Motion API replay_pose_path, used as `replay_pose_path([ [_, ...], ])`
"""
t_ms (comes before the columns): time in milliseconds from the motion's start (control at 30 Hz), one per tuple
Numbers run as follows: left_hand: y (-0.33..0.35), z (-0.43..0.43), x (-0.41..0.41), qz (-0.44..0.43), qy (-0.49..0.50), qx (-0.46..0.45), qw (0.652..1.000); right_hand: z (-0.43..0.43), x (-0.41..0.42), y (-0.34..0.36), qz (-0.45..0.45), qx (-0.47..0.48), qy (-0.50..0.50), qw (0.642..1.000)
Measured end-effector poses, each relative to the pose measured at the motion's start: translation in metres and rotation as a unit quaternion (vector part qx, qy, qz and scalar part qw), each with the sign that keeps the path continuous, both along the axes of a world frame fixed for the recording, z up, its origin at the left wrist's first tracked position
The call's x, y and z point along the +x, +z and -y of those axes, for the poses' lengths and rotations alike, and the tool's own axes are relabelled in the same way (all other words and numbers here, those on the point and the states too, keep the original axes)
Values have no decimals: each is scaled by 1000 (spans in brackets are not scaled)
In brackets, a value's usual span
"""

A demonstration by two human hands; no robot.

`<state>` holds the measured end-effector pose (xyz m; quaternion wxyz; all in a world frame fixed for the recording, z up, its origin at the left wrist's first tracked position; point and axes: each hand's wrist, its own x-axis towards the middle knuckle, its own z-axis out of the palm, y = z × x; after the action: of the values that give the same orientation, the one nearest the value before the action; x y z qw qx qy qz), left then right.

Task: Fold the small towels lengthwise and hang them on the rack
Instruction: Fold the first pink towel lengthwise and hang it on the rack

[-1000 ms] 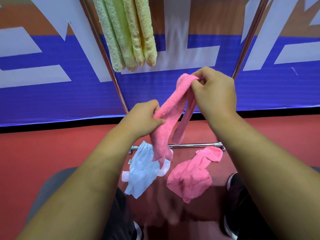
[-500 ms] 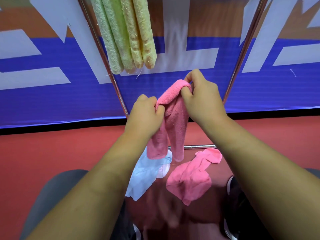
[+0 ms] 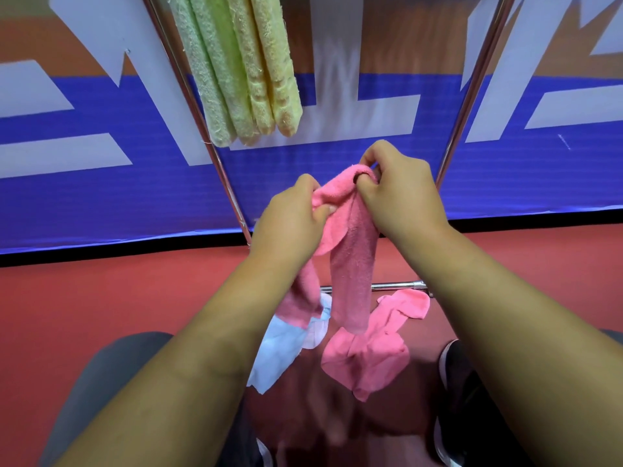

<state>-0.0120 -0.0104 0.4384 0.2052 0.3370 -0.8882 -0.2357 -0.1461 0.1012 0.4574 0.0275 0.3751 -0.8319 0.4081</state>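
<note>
A pink towel [image 3: 352, 261] hangs between my hands in front of the rack. My left hand [image 3: 290, 224] pinches its top edge on the left, and my right hand [image 3: 397, 193] grips the bunched top on the right. Two lengths of the towel droop down, one under each hand. The chrome rack has slanted uprights [image 3: 209, 143] and a low crossbar [image 3: 397, 285]. Green and yellow towels [image 3: 242, 72] hang folded at the rack's upper left. On the red floor lie a second pink towel [image 3: 371, 355] and a light blue towel [image 3: 279, 348].
A blue and white banner [image 3: 101, 183] runs behind the rack, with a black strip at its foot. The right rack upright [image 3: 468, 96] slants up to the right. My dark shoes [image 3: 462, 399] and grey trouser leg [image 3: 101, 382] are at the bottom.
My hands came closer together and the pink towel's top bunched up between them. Its two ends now hang lower, over the towels on the floor.
</note>
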Motion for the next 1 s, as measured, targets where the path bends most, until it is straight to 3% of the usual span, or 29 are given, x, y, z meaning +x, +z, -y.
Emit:
replay_pose_path([
  [200,19,4,6,77,64,-160,982,-8,1,4,-37,45,34,998],
  [433,48,3,22,112,63,-202,971,-5,14,21,-72,150,78,983],
  [533,70,9,29,120,61,-236,962,-1,16,45,-134,194,92,967],
  [667,107,17,36,128,65,-271,952,1,11,81,-175,225,51,957],
  [833,151,16,36,92,80,-240,963,1,18,123,-169,170,23,971],
  [1000,186,17,33,24,57,-136,989,3,18,159,-111,108,27,988],
])
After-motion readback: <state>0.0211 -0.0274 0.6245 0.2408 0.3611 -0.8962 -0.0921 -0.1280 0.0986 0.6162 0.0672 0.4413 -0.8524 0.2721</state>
